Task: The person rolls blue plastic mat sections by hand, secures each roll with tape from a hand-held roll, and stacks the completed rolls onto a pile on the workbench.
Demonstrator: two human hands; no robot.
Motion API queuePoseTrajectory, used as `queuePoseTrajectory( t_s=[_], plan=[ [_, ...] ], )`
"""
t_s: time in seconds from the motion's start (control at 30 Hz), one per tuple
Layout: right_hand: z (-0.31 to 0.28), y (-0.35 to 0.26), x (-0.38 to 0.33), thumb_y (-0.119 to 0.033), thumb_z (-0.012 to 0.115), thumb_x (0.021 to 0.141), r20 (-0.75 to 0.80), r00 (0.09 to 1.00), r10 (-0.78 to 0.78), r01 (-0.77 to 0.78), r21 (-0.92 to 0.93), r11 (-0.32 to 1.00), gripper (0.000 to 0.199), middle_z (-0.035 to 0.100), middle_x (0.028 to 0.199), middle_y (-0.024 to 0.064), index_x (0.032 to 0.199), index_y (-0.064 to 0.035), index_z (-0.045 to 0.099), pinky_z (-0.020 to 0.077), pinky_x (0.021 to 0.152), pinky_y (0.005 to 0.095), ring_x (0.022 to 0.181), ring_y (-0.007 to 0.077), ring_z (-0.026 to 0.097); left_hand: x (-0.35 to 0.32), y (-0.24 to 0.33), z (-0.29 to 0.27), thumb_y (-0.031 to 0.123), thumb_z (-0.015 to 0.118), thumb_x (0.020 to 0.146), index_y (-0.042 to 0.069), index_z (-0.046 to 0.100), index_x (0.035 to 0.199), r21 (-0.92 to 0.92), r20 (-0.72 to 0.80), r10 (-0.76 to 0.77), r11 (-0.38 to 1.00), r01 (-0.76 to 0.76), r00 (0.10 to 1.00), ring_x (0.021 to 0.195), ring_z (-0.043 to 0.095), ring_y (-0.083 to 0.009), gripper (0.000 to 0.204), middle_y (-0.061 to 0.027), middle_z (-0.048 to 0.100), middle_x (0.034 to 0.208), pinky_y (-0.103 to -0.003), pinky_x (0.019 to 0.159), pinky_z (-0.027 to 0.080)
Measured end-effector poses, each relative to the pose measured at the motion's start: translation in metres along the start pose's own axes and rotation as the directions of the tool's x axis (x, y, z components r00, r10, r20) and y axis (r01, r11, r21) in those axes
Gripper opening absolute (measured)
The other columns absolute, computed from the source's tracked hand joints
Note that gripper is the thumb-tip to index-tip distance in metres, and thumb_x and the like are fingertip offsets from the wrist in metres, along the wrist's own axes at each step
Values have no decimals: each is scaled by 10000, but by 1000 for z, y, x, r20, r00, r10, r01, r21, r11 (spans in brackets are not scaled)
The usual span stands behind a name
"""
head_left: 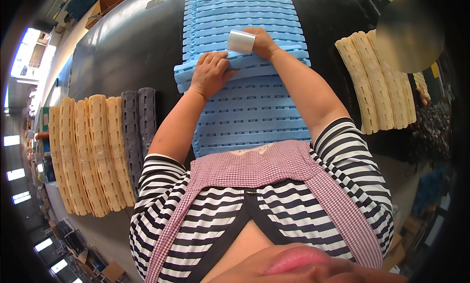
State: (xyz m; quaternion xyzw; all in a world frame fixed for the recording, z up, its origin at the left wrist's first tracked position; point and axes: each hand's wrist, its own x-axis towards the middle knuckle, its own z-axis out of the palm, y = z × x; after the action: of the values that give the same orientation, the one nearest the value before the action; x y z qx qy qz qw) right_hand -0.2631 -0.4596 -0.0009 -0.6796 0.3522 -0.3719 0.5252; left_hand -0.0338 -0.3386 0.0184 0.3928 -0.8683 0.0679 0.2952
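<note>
A long light-blue slatted mat (252,109), with rows of slots, runs from my apron away over the dark table. Across its middle lies a thicker raised fold or roll (271,66) of the same blue material. My left hand (211,73) grips this raised part at its left, fingers curled over it and thumb pointing right. In my right hand (264,42) is a wide roll of clear tape (241,41), held just above the blue slats. The fingers behind the tape are partly hidden.
Several rolled cream mats (90,155) and dark grey rolled mats (139,121) lie side by side at the left. More cream rolls (377,84) lie on the right. The black tabletop (132,48) shows around the blue mat. Cardboard boxes (110,4) stand at far left.
</note>
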Motion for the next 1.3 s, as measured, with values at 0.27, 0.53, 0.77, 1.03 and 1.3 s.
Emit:
queuePoseTrajectory(
  t_s=[0.27,0.53,0.77,1.03,1.3],
  plan=[
    [10,-31,-23,-129,737,890,-51,992,-117,114,-66,991,88,702,844,11,940,-58,741,528,718,277,815,78,633,-1,-4,1,238,883,721,132,493,1399,1,148,-77,997,78,986,1377,486,-304,789,-96,518,1495,-468,1139,361],
    [49,-25,-94,-194,848,738,-4,834,-551,479,-490,728,340,735,1211,94,1061,-132,758,421,1137,485,1248,299,642,10,-22,7,77,767,760,87,585,1272,8,267,-203,978,209,942,1162,615,-386,543,-172,647,1269,-476,1002,472],
    [48,-81,-158,-235,844,750,-73,838,-541,428,-528,733,390,741,1175,133,1105,-109,741,468,1066,494,1171,339,674,12,55,-45,63,741,776,45,619,1216,-107,354,-247,947,302,902,1037,636,-451,457,-211,625,1166,-496,880,528],
    [70,-64,-239,-218,843,756,-40,815,-578,474,-526,706,428,714,1260,111,1152,-112,720,475,1058,472,1190,315,667,-33,112,-66,173,794,750,59,622,1274,-68,471,-133,980,187,872,1103,611,-391,564,-161,609,1092,-472,980,466],
    [60,-60,-203,-244,783,768,-81,890,-449,348,-516,783,302,768,1068,123,1039,-111,778,554,910,443,1003,343,715,-79,128,-20,287,727,882,38,442,1470,233,81,-80,971,59,994,1348,472,-365,699,-178,489,1479,-536,1138,327]
  ],
)
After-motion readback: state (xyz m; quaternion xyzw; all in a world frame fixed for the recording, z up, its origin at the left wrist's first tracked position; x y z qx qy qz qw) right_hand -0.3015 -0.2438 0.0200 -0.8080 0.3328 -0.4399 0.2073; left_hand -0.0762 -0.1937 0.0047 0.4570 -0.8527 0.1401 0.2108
